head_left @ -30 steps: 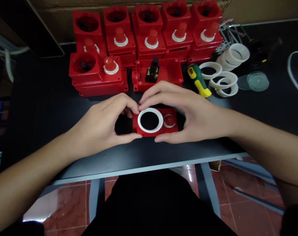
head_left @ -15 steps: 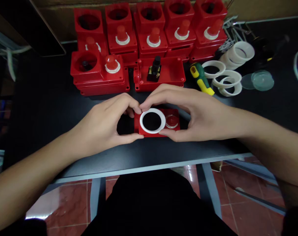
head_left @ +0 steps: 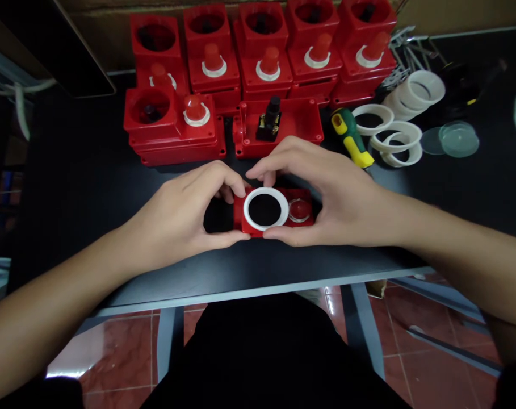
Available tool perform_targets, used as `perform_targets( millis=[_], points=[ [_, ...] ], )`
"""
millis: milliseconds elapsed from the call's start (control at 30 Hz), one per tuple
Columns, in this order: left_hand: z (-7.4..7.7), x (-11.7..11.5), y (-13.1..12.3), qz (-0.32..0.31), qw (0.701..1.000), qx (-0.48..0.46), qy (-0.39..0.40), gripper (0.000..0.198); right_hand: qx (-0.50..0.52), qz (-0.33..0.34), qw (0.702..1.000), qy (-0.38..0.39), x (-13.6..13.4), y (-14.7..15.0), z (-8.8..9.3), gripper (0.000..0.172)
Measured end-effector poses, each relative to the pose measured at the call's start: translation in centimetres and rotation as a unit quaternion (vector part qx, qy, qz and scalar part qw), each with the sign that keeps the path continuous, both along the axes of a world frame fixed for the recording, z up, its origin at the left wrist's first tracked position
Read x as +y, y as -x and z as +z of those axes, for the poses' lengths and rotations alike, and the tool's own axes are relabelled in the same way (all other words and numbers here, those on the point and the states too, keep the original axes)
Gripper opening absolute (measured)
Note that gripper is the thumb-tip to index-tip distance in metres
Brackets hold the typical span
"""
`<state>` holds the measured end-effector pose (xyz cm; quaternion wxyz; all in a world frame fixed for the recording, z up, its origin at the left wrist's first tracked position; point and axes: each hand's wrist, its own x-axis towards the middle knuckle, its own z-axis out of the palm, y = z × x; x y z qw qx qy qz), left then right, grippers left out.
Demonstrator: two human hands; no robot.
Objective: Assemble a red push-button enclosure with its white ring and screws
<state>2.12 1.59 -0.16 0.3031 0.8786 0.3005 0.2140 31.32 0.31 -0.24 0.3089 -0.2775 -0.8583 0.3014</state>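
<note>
both hands are closed in around one small piece at the near edge of the black table. my left hand pinches the left end of a red cover plate, thumb at its near edge and forefinger curled over the far corner. my right hand pinches from the other side, thumb at the near rim and forefinger on the far rim of a white ring. the ring lies over the plate's round opening, just beside a red dome cap on the same plate.

as i read it, the ring is being seated. it seems to sit a little high on the near side, though i cannot tell for sure. i would press evenly around the rim with opposed fingertips, not on one side, so it does not cock. the left hand should only steady the plate, flat and low over the table.

just beyond lies an open red base with a black switch standing in it. to its right are a green and yellow screwdriver, loose white rings and clear discs. farthest back stand stacked red boxes, several with caps fitted.
</note>
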Motion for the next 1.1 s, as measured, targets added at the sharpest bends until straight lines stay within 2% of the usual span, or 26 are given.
perform_targets(
  millis=[133,300,400,500,700,867,1100],
  points=[
    [-0.1,0.0,0.0,-0.006,1.0,0.001,-0.003,0.045,0.011,0.027,0.999,0.046,0.1,-0.2,1.0,0.05],
    [0.2,-0.2,0.0,-0.004,1.0,0.011,-0.005,0.045,0.007,0.043,0.994,0.099,0.3,-0.7,1.6,0.053],
    [0.3,-0.2,0.0,-0.003,1.0,0.014,-0.003,0.045,-0.016,0.032,0.997,0.068,0.2,-0.8,1.2,0.068],
    [0.2,-0.2,0.0,-0.004,1.0,0.011,-0.003,0.045,-0.034,-0.007,0.999,0.014,-0.2,-0.4,0.3,0.083],
    [0.4,-0.2,-0.2,-0.002,1.0,0.015,-0.007,0.042,-0.018,-0.044,0.999,-0.018,-0.9,0.8,-0.5,0.074],
    [0.6,-0.3,-0.3,0.009,1.0,0.026,0.002,0.038,-0.01,-0.023,0.999,0.032,-1.0,0.7,0.2,0.058],
    [0.3,-0.3,-0.1,0.006,1.0,0.015,-0.005,0.044,0.016,-0.007,0.996,0.088,-1.0,0.6,0.3,0.06]
  ],
)
